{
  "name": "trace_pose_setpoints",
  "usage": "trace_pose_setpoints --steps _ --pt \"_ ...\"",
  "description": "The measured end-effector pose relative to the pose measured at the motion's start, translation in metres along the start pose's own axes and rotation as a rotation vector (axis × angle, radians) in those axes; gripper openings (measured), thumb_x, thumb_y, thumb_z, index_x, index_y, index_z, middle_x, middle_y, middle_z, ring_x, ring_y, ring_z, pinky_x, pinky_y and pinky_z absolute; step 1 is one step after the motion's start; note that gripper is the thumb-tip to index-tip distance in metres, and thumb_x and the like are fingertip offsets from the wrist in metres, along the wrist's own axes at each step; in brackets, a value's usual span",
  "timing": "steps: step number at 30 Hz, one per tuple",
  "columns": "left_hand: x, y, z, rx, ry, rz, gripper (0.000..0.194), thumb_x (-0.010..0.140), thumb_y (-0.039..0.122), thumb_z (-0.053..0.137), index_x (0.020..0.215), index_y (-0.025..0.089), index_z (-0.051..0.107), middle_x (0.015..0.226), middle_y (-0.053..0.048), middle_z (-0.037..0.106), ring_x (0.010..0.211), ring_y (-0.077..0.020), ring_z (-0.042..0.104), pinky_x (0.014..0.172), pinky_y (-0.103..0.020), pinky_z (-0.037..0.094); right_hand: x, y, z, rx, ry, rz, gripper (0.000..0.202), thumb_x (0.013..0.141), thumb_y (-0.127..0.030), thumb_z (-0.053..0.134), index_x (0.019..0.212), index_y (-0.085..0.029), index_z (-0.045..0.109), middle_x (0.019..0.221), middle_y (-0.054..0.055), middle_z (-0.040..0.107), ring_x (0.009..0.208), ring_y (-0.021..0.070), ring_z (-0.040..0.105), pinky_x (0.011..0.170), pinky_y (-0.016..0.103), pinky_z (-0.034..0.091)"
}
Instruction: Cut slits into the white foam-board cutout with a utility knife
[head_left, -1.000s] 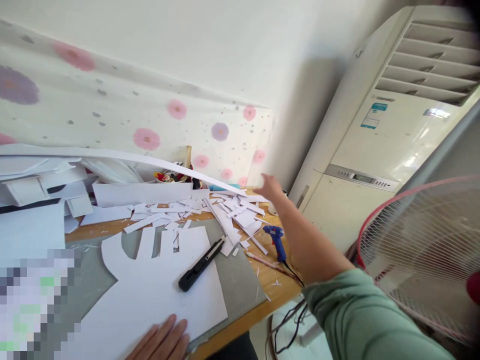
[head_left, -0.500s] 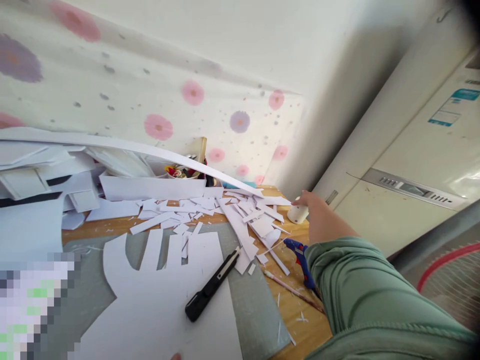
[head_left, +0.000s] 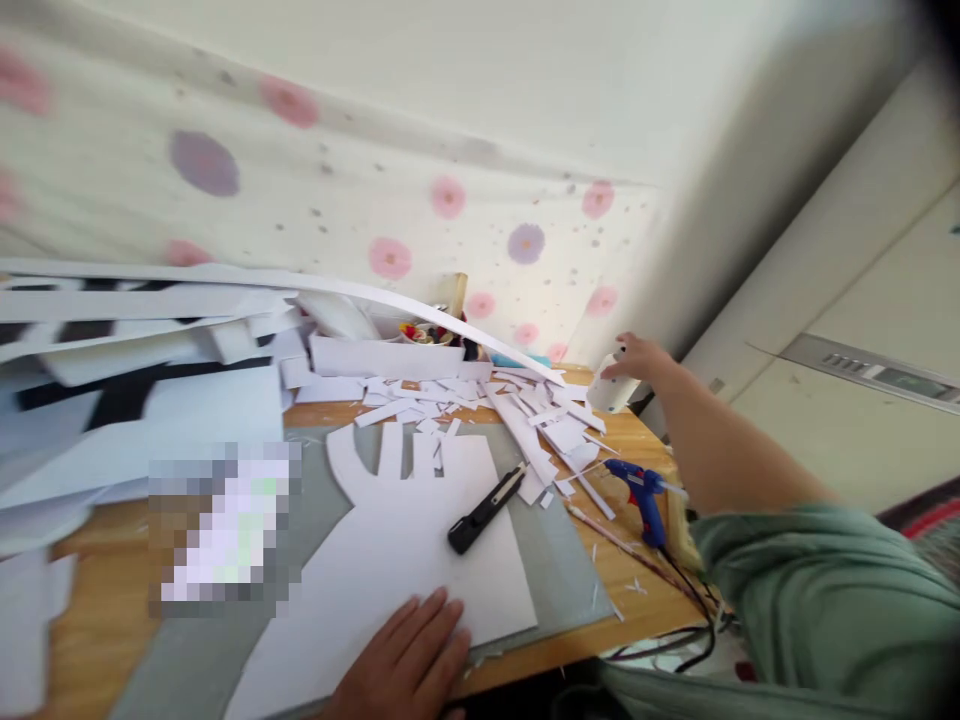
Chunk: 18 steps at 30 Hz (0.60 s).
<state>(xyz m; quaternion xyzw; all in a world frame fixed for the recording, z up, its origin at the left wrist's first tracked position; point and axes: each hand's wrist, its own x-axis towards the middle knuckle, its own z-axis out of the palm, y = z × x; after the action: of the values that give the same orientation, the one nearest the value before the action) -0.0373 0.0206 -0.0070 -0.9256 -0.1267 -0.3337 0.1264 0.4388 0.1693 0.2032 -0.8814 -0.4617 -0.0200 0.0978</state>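
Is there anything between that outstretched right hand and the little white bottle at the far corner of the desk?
Nothing visible. The right hand is already on the white bottle, fingers over its top. The paper scraps lie to its left, and the blue glue gun lies nearer, under the forearm. The left hand rests on the white sheet.

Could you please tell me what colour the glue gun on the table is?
The glue gun is blue, seen in the head view.
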Motion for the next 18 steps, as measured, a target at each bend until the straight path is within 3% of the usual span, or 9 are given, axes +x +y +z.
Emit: trace_pose_setpoints --steps 2,5,11,15,18 --pt "0.005 0.006 -0.01 -0.116 0.029 -0.11 0.04 0.081 0.018 0.057 0.12 0.017 0.062 0.124 -0.01 0.067 0.119 -0.0224 0.061 0.102 -0.031 0.05 -0.019 -0.026 -0.014 0.006 0.024 -0.101 0.093 0.063 -0.036 0.086 0.143 -0.016 0.041 0.122 0.017 0.063 0.11 0.0351 0.059 0.088 0.045 0.049" --pt "0.011 0.014 -0.028 -0.281 0.103 -0.296 0.051 0.08 0.014 0.054 0.131 0.018 0.052 0.135 -0.015 0.058 0.128 -0.024 0.053 0.102 -0.036 0.051 -0.067 -0.07 -0.029 0.044 0.088 -0.308 0.098 0.058 -0.042 0.085 0.143 -0.022 0.041 0.116 0.012 0.065 0.101 0.0313 0.062 0.08 0.038 0.048" --pt "0.026 0.008 -0.073 -0.398 0.244 -0.702 0.073 0.083 0.022 0.062 0.148 0.025 0.028 0.147 -0.017 0.042 0.134 -0.0303 0.045 0.102 -0.049 0.049 -0.21 -0.149 -0.026 0.301 0.047 -0.762 0.094 0.047 -0.037 0.086 0.135 -0.029 0.052 0.089 0.003 0.068 0.074 0.0213 0.062 0.064 0.028 0.044" --pt "0.02 0.008 -0.09 -0.619 0.282 -0.897 0.089 0.078 0.037 0.071 0.151 0.03 0.02 0.156 -0.017 0.029 0.136 -0.0375 0.04 0.094 -0.051 0.054 -0.293 -0.178 -0.015 0.53 -0.028 -1.041 0.088 0.045 -0.033 0.084 0.129 -0.031 0.059 0.069 -0.005 0.063 0.063 0.0171 0.059 0.059 0.024 0.04" --pt "0.008 0.017 -0.097 -0.736 0.292 -0.931 0.098 0.073 0.046 0.077 0.151 0.029 0.02 0.149 -0.018 0.04 0.13 -0.0394 0.047 0.092 -0.052 0.055 -0.34 -0.187 -0.012 0.579 -0.117 -1.14 0.09 0.047 -0.034 0.083 0.133 -0.032 0.055 0.076 -0.004 0.066 0.065 0.0179 0.061 0.058 0.025 0.042"
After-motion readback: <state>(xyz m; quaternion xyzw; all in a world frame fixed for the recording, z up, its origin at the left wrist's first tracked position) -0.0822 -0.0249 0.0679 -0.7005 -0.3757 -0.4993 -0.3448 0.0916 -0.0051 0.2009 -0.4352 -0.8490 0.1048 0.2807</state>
